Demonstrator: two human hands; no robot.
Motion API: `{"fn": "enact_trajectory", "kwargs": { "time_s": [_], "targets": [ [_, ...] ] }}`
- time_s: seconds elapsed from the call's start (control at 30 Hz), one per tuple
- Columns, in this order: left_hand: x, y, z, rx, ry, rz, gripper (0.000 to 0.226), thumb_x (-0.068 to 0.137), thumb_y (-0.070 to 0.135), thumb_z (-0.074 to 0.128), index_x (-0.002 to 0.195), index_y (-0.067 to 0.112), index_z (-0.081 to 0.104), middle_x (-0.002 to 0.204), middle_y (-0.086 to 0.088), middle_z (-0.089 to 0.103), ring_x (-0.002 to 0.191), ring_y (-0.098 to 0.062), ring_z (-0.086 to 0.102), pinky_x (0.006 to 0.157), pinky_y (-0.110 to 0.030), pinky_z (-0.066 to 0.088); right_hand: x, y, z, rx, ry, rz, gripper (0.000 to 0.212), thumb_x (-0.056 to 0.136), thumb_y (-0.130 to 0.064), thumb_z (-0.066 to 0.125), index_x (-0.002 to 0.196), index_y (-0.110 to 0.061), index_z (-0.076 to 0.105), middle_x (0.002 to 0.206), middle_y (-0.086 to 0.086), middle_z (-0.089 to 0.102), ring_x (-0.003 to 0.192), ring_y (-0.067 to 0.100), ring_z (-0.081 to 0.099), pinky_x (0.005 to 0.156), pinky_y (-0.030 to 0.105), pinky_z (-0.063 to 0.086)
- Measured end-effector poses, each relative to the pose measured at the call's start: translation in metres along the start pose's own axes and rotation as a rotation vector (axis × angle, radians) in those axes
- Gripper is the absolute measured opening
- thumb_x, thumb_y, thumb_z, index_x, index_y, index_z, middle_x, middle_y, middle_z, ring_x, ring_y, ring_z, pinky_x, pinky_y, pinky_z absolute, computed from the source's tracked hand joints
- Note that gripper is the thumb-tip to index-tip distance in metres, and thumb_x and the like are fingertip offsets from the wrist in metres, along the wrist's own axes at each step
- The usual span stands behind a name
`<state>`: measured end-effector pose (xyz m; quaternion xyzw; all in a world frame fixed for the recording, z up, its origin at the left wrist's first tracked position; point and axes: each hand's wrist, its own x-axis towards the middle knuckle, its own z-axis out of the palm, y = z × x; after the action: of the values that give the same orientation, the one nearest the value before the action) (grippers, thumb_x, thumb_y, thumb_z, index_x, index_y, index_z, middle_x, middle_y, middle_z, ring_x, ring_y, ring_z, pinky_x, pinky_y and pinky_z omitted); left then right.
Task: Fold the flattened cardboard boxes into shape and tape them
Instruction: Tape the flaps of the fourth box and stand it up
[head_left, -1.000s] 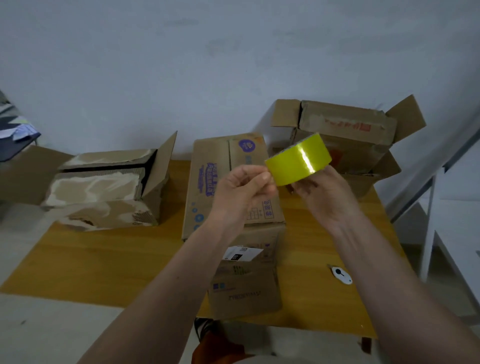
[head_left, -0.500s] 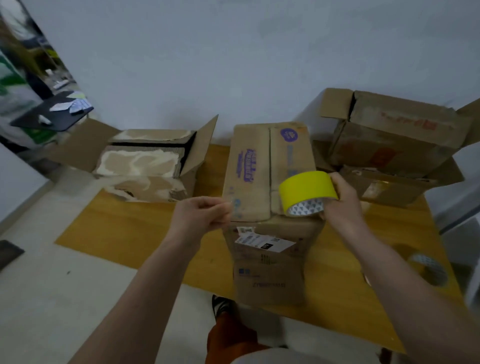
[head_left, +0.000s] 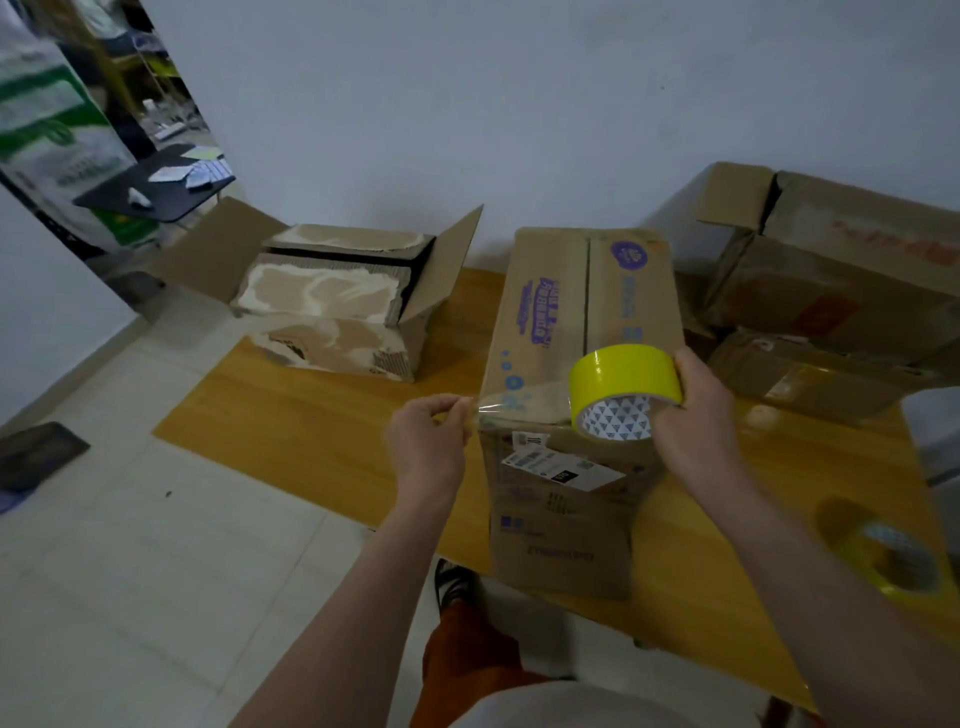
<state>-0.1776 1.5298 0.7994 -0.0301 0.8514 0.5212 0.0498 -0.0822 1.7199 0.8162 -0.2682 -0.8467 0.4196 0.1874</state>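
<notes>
Taping step | tape end (head_left: 498, 404) pinched by left hand (head_left: 427, 432), yellow tape roll (head_left: 623, 389) grasped by right hand (head_left: 693, 415) | next: strip to be laid along closed box (head_left: 576, 332) seam toward 12 o'clock.

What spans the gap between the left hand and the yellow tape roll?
A clear strip of tape, pinched by the left hand, stretches to the roll; head view.

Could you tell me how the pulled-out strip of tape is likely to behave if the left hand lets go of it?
The strip looks thin and clear, stretched between the left hand and the yellow roll, so it would probably go limp. Its sticky face might cling to the box just behind it. The right hand holds the roll, so that should stay put.
</notes>
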Motion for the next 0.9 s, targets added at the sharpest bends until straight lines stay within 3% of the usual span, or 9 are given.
{"fn": "enact_trajectory", "kwargs": {
  "time_s": [0.2,0.37,0.47,0.53,0.63,0.7,0.77,0.83,0.9],
  "targets": [
    [0.0,-0.014,0.012,0.035,0.03,0.062,0.012,0.093,0.023,0.063,0.09,0.019,0.074,0.078,0.002,0.068,0.07,-0.01,0.062,0.06,-0.023,0.047,-0.001,-0.004,-0.008,-0.137,0.016,-0.033,0.023,0.081,0.009,0.05,0.082,-0.013,0.042,0.074,0.001,0.04,0.07,0.018,0.04,0.052,0.026,0.024],
    [-0.003,-0.018,0.02,-0.097,0.018,-0.05,0.013,0.095,0.027,0.061,0.092,0.024,0.073,0.069,0.003,0.067,0.063,-0.012,0.06,0.065,-0.034,0.054,-0.001,-0.004,-0.011,-0.264,-0.004,-0.06,0.024,0.079,0.007,0.055,0.082,-0.012,0.041,0.08,0.001,0.041,0.078,0.019,0.043,0.052,0.022,0.023],
    [-0.001,-0.024,0.027,-0.075,0.024,-0.052,0.021,0.095,0.027,0.06,0.104,0.016,0.075,0.077,0.003,0.07,0.062,-0.008,0.059,0.059,-0.029,0.052,-0.001,-0.003,-0.01,-0.277,-0.008,-0.069,0.023,0.08,0.005,0.056,0.086,-0.012,0.042,0.085,0.003,0.044,0.08,0.019,0.043,0.053,0.021,0.023],
    [0.004,-0.035,0.029,0.049,-0.044,-0.091,0.024,0.096,0.023,0.059,0.116,0.016,0.07,0.089,0.001,0.072,0.065,-0.009,0.059,0.058,-0.028,0.052,-0.001,-0.003,-0.011,-0.282,-0.009,-0.065,0.025,0.08,0.005,0.056,0.088,-0.013,0.042,0.088,0.003,0.044,0.082,0.019,0.043,0.054,0.02,0.023],
    [0.004,-0.046,0.027,0.208,-0.126,-0.197,0.042,0.096,0.009,0.052,0.138,0.012,0.051,0.125,-0.006,0.063,0.084,-0.013,0.061,0.074,-0.031,0.055,0.0,-0.001,-0.012,-0.268,-0.011,-0.07,0.024,0.081,0.005,0.057,0.09,-0.013,0.044,0.089,0.003,0.045,0.083,0.019,0.045,0.055,0.02,0.025],
    [0.0,-0.04,0.023,0.227,-0.02,-0.028,0.055,0.092,-0.006,0.044,0.145,0.01,0.041,0.141,-0.007,0.05,0.115,-0.018,0.054,0.096,-0.03,0.047,0.001,0.0,-0.012,-0.255,-0.014,-0.078,0.023,0.081,0.004,0.057,0.091,-0.014,0.046,0.088,0.002,0.047,0.082,0.019,0.047,0.054,0.02,0.026],
    [-0.005,-0.029,0.022,0.234,0.029,0.388,0.065,0.086,-0.013,0.044,0.147,0.008,0.035,0.149,-0.008,0.04,0.138,-0.019,0.035,0.112,-0.029,0.03,0.003,0.001,-0.011,-0.238,-0.024,-0.046,0.022,0.084,0.001,0.058,0.091,-0.015,0.046,0.083,0.0,0.046,0.079,0.017,0.046,0.053,0.02,0.026],
    [-0.007,-0.029,0.028,0.338,-0.082,0.756,0.072,0.08,-0.01,0.048,0.148,0.003,0.03,0.151,-0.013,0.038,0.143,-0.023,0.029,0.117,-0.037,0.023,0.005,0.004,-0.01,-0.195,-0.033,0.004,0.02,0.087,-0.004,0.06,0.092,-0.016,0.044,0.078,-0.003,0.044,0.076,0.016,0.046,0.051,0.02,0.027],
    [-0.011,-0.036,0.035,0.509,-0.232,0.91,0.076,0.08,0.006,0.051,0.149,0.0,0.019,0.152,-0.021,0.034,0.144,-0.031,0.028,0.119,-0.044,0.021,0.007,0.006,-0.009,-0.113,-0.041,0.053,0.019,0.089,-0.005,0.061,0.097,-0.016,0.047,0.08,-0.003,0.046,0.082,0.02,0.05,0.052,0.021,0.029]
  ]
}}
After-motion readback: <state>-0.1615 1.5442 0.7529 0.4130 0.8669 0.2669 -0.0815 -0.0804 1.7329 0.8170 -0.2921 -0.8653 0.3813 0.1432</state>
